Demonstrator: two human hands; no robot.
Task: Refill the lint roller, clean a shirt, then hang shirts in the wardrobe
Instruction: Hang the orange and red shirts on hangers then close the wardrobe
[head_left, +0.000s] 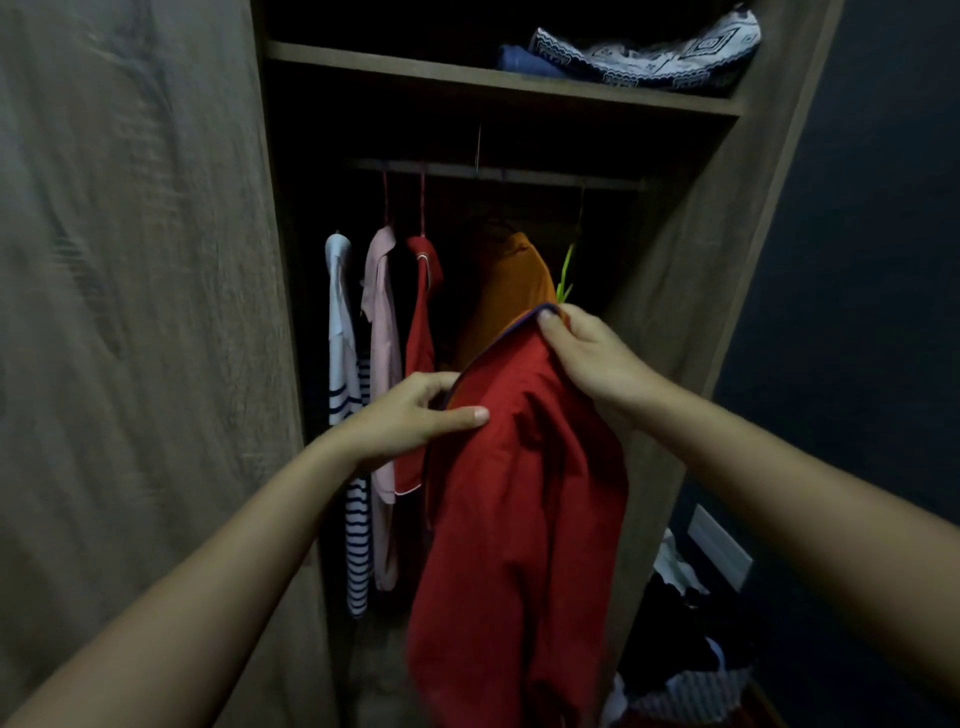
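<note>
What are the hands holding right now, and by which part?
The red shirt. The left hand pinches its trimmed top edge at the lower end; the right hand pinches the same edge at the higher end.

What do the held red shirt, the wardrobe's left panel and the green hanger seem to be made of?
Red shirt: matte woven cloth, perhaps cotton; it drapes and creases softly. Left panel: matte wood-grain board, possibly laminate; the streaked grain looks flat and printed. Green hanger: likely plastic, from its bright even colour; too little shows to be sure.
</note>
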